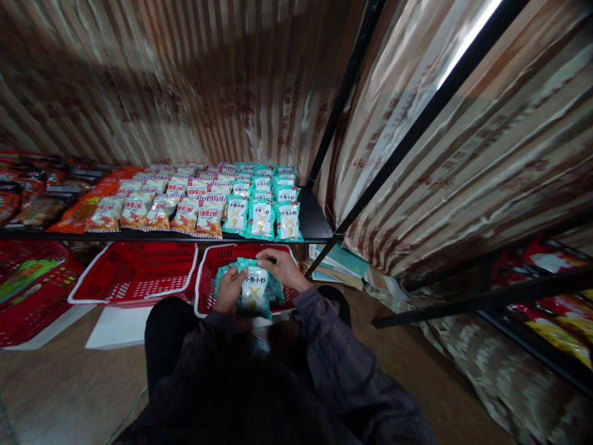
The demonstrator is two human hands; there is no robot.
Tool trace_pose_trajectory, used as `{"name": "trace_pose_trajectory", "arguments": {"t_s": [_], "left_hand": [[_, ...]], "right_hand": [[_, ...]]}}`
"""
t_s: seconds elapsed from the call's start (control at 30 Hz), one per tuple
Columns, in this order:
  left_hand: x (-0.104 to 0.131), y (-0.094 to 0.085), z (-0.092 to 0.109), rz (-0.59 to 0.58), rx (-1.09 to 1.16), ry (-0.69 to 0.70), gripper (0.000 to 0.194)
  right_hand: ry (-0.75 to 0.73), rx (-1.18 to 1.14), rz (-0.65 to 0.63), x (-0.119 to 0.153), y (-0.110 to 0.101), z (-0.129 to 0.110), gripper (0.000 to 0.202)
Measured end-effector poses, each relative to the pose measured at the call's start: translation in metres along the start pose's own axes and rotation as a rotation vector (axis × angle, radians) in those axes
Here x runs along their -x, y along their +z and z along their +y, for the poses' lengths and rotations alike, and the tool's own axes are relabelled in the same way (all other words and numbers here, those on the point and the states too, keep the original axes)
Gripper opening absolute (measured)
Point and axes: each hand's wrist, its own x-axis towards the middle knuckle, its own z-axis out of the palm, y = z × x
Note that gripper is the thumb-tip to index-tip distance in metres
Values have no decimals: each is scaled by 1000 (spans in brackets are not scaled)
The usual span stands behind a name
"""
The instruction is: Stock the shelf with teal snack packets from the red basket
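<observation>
A teal-and-white snack bag point(254, 290) is held upright above a red basket point(200, 290) with a white rim. My left hand point(230, 289) grips the bag's left edge, thumb on its front. At the top right corner my right hand point(280, 266) has its fingers closed on the same bag. More teal bags point(277, 290) lie in the basket behind the held one, partly hidden by my hands. Just beyond, rows of matching teal snack bags point(262, 219) stand on the right part of a black shelf point(316, 216).
White-and-orange snack bags point(185, 213) and orange packets point(76, 207) fill the shelf's left. Another red basket point(139, 272) sits left of mine. Books point(340, 262) lie on the floor beside a black shelf post point(393, 157). A second rack with colourful bags point(556, 321) stands right.
</observation>
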Motion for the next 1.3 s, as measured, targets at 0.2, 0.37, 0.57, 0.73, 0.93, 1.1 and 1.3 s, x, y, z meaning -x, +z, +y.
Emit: {"name": "trace_pose_trajectory", "arguments": {"t_s": [0.2,0.37,0.57,0.73,0.93,1.1,1.3], "left_hand": [[-1,-3,1,37,-55,15,46],[-2,-4,-4,8,-55,9,45],[-4,-5,0,55,-56,36,47],[-12,-6,7,174,43,58,49],[-23,-8,13,290,48,108,51],[-27,-5,16,330,66,108,46],[-19,-5,23,252,8,-63,31]], "right_hand": [[64,-40,13,-2,2,11,20],[10,-4,147,-3,9,9,20],[50,-126,222,0,13,4,28],[269,-446,150,16,21,6,50],[388,-651,-29,41,40,9,56],[366,-680,17,47,45,6,55],[450,-653,83,46,44,1,57]]}}
